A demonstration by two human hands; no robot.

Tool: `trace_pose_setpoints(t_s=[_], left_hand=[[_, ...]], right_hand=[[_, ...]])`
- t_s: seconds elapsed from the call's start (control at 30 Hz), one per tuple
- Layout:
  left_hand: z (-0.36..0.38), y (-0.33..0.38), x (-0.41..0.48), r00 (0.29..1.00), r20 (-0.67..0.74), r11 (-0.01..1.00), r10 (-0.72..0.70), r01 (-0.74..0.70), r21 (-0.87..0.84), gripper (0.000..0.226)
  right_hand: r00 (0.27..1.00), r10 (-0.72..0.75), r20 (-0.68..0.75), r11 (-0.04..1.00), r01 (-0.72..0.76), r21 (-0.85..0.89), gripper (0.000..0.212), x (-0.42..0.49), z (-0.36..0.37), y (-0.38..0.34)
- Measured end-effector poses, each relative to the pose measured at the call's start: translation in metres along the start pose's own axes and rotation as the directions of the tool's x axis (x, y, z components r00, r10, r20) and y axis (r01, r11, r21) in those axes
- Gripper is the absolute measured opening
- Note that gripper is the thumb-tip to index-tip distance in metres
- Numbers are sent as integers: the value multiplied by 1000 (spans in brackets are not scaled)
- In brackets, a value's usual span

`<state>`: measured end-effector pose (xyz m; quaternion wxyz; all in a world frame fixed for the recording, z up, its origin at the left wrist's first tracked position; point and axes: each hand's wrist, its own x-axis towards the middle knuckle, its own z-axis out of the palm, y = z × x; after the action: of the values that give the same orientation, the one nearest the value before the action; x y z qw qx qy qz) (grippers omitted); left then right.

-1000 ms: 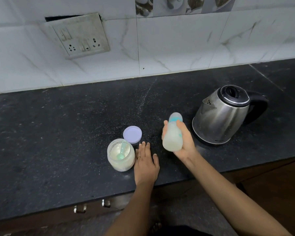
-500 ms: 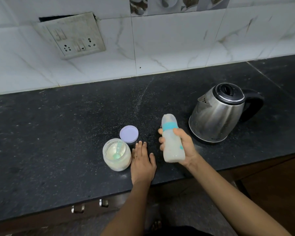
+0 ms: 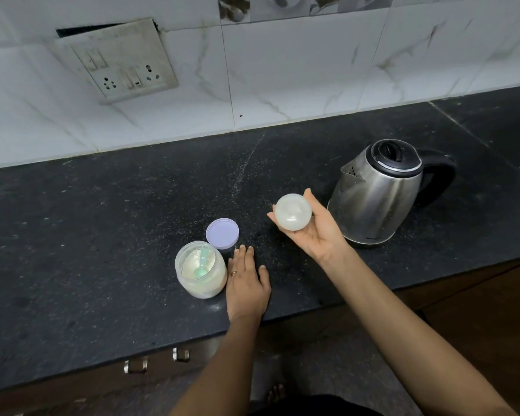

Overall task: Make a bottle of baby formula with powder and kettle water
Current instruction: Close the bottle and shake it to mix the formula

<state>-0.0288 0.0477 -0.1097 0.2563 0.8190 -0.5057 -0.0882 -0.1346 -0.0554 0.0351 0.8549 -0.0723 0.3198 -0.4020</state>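
The person's right hand (image 3: 315,235) holds the milky white plastic baby bottle (image 3: 293,216) up in the air. It is over the black stone bench (image 3: 102,235), between the shiny steel kettle with the black handle (image 3: 379,193) and the round purple lid (image 3: 222,233). The grip curls round the bottle from below. The left hand (image 3: 246,283) lies flat on the bench with straight fingers and holds nothing. It is just beside the open clear jar of pale powder (image 3: 201,270), which has a green plastic scoop (image 3: 203,262) in it.

The bottle is tipped over, with one round end facing the camera. If its top is not on tight, milk could drip out. The grip sits mostly under the bottle, so a hard shake might let it slip and drop. The kettle is near that hand, and a swing could bump it. It may be hot too. The left hand could knock the open jar and spill powder.

Only one end of the bottle shows. It is hard to tell if it is the bottom or the top. The rest of the bottle hides behind it, so how full it is cannot be seen. The kettle's lid is down, so its water is hidden.
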Motion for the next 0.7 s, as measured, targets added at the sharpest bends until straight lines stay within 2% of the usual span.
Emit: trace_pose_setpoints(t_s=[0.17,0.27,0.37,0.43,0.6,0.7], left_hand=[[0,0,1,1000,4,1000,-8,8,2,55],[0,1,0,1000,8,1000,-2,2,2,55],[0,0,0,1000,5,1000,-7,7,1,53],[0,1,1,1000,16,1000,-5,6,-3,50],[-1,0,1,1000,18,1000,-6,6,-4,50],[-1,1,1,1000,7,1000,-6,6,-4,53]], right_hand=[[999,26,-32,997,-29,-67,34,1,-5,-1],[991,108,-73,990,-114,-88,34,2,-8,-2],[976,185,-119,983,-184,18,49,3,-9,1],[978,158,-135,987,-157,18,44,4,-9,0],[980,171,-101,980,-159,123,35,1,-9,-2],[986,158,-45,983,-153,101,37,0,-12,-3]])
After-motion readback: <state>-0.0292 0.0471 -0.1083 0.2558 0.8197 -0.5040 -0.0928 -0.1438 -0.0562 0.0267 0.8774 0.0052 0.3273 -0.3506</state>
